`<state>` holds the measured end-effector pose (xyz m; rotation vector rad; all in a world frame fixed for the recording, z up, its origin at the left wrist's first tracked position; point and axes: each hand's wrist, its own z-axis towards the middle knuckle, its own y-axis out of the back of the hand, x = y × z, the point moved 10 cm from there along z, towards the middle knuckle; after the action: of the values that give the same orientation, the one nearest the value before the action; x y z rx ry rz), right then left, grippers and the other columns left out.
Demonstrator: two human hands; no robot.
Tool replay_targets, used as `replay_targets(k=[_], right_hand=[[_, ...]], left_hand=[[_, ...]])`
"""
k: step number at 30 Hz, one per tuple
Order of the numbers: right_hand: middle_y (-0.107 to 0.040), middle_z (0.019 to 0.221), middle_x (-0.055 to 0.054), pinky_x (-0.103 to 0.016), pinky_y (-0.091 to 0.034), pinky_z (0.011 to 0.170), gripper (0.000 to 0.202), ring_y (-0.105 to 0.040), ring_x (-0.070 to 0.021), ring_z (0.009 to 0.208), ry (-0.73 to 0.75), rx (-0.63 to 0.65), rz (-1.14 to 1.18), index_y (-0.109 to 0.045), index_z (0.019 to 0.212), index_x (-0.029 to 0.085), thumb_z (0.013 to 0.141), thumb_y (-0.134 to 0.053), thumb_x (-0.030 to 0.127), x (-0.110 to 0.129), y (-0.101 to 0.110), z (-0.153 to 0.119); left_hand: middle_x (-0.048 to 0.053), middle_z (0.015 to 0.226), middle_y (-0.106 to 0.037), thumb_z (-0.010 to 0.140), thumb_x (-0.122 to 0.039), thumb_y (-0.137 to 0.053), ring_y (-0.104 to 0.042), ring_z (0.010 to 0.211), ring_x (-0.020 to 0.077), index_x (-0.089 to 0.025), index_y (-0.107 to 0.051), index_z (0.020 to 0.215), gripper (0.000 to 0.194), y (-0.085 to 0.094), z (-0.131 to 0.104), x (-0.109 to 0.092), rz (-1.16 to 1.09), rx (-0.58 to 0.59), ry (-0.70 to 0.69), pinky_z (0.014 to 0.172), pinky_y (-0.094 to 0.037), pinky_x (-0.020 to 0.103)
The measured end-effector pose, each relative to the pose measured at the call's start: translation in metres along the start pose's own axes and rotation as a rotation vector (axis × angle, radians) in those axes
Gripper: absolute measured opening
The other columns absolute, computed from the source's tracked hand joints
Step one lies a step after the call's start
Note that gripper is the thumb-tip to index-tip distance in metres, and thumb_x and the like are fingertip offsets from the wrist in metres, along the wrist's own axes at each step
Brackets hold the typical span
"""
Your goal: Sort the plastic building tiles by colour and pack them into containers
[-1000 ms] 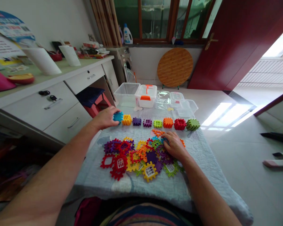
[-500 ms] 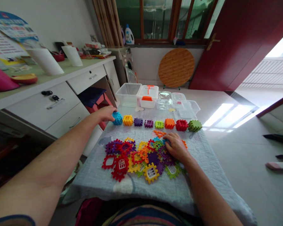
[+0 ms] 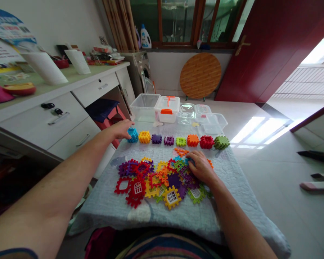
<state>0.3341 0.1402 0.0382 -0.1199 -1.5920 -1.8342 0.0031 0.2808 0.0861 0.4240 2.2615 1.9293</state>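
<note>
My left hand [image 3: 123, 129] is at the blue stack [image 3: 133, 135], its fingers round the top and left side. To the right runs a row of stacks: yellow [image 3: 144, 137], dark purple [image 3: 156, 139], purple, light green [image 3: 181, 141], orange [image 3: 192, 140], red [image 3: 206, 142] and olive green [image 3: 221, 142]. My right hand [image 3: 200, 164] rests on the right part of a mixed heap, its fingertips on a blue piece [image 3: 188, 160]. Red, yellow, purple and green interlocking pieces overlap in the heap, among them a yellow window piece [image 3: 172, 197]. An orange triangular piece [image 3: 181, 151] lies just behind it.
Clear plastic boxes stand at the table's far end, one large and open [image 3: 145, 108], one with orange clips [image 3: 167, 109]. A cloth [image 3: 108, 201] covers the table. To the left are a white-drawered desk [image 3: 67, 124] and a stool [image 3: 102, 109].
The whole view has shifted slightly. Both hands stay at the same places, the left at the blue stack and the right on the heap.
</note>
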Motion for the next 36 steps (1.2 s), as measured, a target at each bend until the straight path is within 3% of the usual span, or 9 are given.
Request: replay_targets(k=[4, 7, 12, 16, 20, 23, 27, 33, 36], right_hand=[[-0.068, 0.104, -0.008, -0.037, -0.039, 0.092, 0.026, -0.054, -0.0240, 0.099, -0.071, -0.067, -0.035, -0.068, 0.101, 0.018, 0.081, -0.051, 0.013, -0.016, 0.011, -0.001], [-0.069, 0.105, -0.010, -0.038, -0.039, 0.093, 0.029, -0.055, -0.0255, 0.100, -0.171, -0.105, -0.101, -0.069, 0.100, 0.017, 0.077, -0.052, 0.011, -0.033, 0.017, -0.003], [-0.069, 0.101, -0.011, -0.036, -0.042, 0.090, 0.031, -0.058, -0.0242, 0.096, -0.183, -0.081, -0.097, -0.069, 0.099, 0.015, 0.075, -0.051, 0.009, -0.036, 0.015, -0.002], [-0.070, 0.095, -0.007, -0.032, -0.045, 0.084, 0.032, -0.061, -0.0194, 0.086, -0.128, -0.078, 0.064, -0.068, 0.099, 0.017, 0.075, -0.049, 0.009, -0.028, 0.014, 0.000], [-0.070, 0.098, -0.007, -0.032, -0.044, 0.085, 0.032, -0.060, -0.0201, 0.090, -0.136, -0.113, 0.074, -0.068, 0.100, 0.017, 0.075, -0.049, 0.010, -0.032, 0.019, -0.002], [-0.069, 0.101, -0.008, -0.036, -0.041, 0.088, 0.031, -0.057, -0.0230, 0.094, -0.143, -0.059, -0.032, -0.067, 0.103, 0.018, 0.077, -0.053, 0.015, -0.032, 0.015, -0.004], [-0.068, 0.100, -0.008, -0.036, -0.038, 0.082, 0.035, -0.054, -0.0247, 0.092, -0.174, 0.010, -0.104, -0.066, 0.111, 0.019, 0.077, -0.057, 0.019, -0.030, 0.007, -0.004], [-0.067, 0.093, -0.006, -0.035, -0.038, 0.083, 0.040, -0.054, -0.0227, 0.090, -0.189, -0.006, -0.054, -0.065, 0.112, 0.019, 0.074, -0.054, 0.012, -0.031, 0.003, -0.001], [-0.063, 0.090, -0.007, -0.034, -0.040, 0.082, 0.034, -0.055, -0.0220, 0.089, -0.179, -0.061, 0.002, -0.067, 0.104, 0.017, 0.073, -0.053, 0.012, -0.029, 0.009, 0.000]], left_hand=[[0.014, 0.134, -0.052, 0.066, -0.033, -0.067, -0.044, 0.128, 0.0318, -0.015, -0.051, 0.131, 0.069, 0.040, -0.029, -0.042, 0.006, -0.309, -0.094, 0.111, -0.033, 0.043], [0.013, 0.134, -0.054, 0.080, -0.026, -0.057, -0.048, 0.126, 0.0270, -0.016, -0.052, 0.130, 0.052, 0.050, -0.057, -0.102, -0.125, -0.411, -0.248, 0.111, -0.035, 0.043], [0.009, 0.119, -0.065, 0.083, -0.007, -0.045, -0.059, 0.112, 0.0186, -0.017, -0.064, 0.114, 0.037, 0.006, -0.062, -0.213, -0.311, -0.204, -0.509, 0.102, -0.045, 0.031], [0.007, 0.121, -0.065, 0.088, -0.011, -0.046, -0.058, 0.115, 0.0185, -0.019, -0.063, 0.120, 0.037, -0.020, -0.039, -0.261, -0.327, -0.146, -0.562, 0.105, -0.042, 0.032], [0.010, 0.117, -0.065, 0.085, -0.019, -0.055, -0.058, 0.114, 0.0229, -0.018, -0.062, 0.121, 0.037, -0.027, -0.026, -0.267, -0.296, -0.123, -0.427, 0.102, -0.044, 0.035], [0.013, 0.113, -0.065, 0.083, -0.028, -0.060, -0.061, 0.107, 0.0268, -0.020, -0.062, 0.122, 0.040, -0.024, -0.034, -0.258, -0.264, -0.100, -0.302, 0.092, -0.048, 0.037], [0.011, 0.098, -0.070, 0.082, -0.036, -0.061, -0.065, 0.093, 0.0262, -0.021, -0.067, 0.105, 0.028, -0.028, -0.044, -0.248, -0.283, 0.000, -0.182, 0.079, -0.049, 0.033], [0.000, 0.078, -0.065, 0.068, -0.018, -0.064, -0.061, 0.072, 0.0167, -0.016, -0.063, 0.116, 0.047, -0.042, -0.031, -0.251, -0.641, 0.056, -0.242, 0.065, -0.045, 0.025], [-0.004, 0.066, -0.059, 0.064, -0.012, -0.060, -0.056, 0.062, 0.0134, -0.013, -0.065, 0.109, 0.045, -0.053, -0.023, -0.250, -0.764, 0.122, -0.215, 0.057, -0.040, 0.022]])
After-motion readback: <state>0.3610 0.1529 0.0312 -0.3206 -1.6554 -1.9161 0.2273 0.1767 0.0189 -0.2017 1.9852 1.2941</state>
